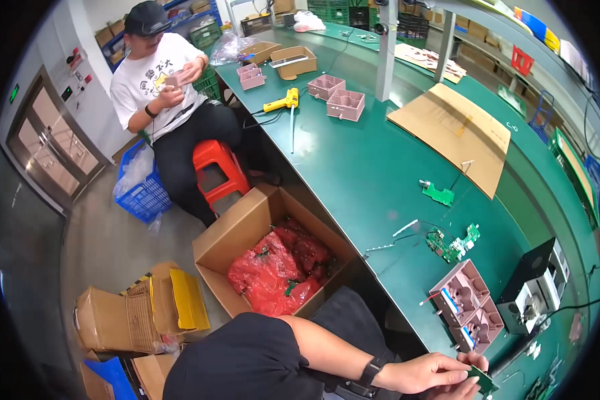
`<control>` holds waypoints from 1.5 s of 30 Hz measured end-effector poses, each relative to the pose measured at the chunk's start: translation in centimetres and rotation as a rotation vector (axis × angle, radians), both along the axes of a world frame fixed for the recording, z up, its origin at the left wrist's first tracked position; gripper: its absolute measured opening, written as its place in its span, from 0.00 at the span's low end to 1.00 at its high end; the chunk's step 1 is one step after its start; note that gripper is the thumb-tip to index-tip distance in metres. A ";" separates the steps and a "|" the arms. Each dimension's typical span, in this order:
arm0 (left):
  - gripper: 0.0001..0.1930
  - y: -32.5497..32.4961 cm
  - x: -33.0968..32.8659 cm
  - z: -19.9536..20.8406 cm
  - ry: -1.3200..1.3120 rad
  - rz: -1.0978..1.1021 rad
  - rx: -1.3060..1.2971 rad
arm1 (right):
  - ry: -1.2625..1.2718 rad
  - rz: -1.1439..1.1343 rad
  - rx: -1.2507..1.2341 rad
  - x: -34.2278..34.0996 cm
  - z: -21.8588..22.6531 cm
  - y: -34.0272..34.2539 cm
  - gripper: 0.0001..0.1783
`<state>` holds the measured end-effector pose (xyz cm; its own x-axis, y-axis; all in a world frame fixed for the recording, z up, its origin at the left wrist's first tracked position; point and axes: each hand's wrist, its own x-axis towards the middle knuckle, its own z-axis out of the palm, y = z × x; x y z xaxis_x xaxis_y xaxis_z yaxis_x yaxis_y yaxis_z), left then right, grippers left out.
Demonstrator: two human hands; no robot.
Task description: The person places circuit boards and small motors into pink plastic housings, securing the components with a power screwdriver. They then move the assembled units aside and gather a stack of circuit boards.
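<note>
At the lower right, by the bench's near edge, my left hand (425,375), with a dark watch on the wrist, has its fingers closed on a small green circuit board (484,381). Fingers of my right hand (474,361) show just beyond, pinched at the same board; the rest of that hand is hidden. Past my hands stand two pink plastic housings (461,283) holding blue-and-white parts. Farther up the bench lie a green circuit board with wires (455,245) and a smaller green board (437,194).
A black-and-silver device (535,287) stands right of the housings, with a dark cable nearby. Below the bench edge is a cardboard box (223,243) with red plastic bags (267,270). A seated person (160,87) holds a pink part. Cardboard (453,130) and a yellow glue gun (283,101) lie farther off.
</note>
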<state>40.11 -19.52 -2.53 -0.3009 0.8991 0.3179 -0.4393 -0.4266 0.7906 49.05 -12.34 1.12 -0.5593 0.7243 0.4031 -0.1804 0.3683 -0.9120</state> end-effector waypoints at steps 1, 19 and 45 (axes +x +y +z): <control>0.19 0.2 0.0 0.6 0.006 -0.013 0.024 | -0.008 -0.042 0.010 0.0 0.5 0.2 0.25; 0.49 7.1 -25.2 -0.2 1.353 0.594 -0.114 | -0.073 0.015 -0.026 -1.9 5.6 4.9 0.24; 0.52 5.1 -21.2 0.1 1.403 0.459 -0.255 | -0.217 -0.059 0.583 3.1 1.1 4.6 0.22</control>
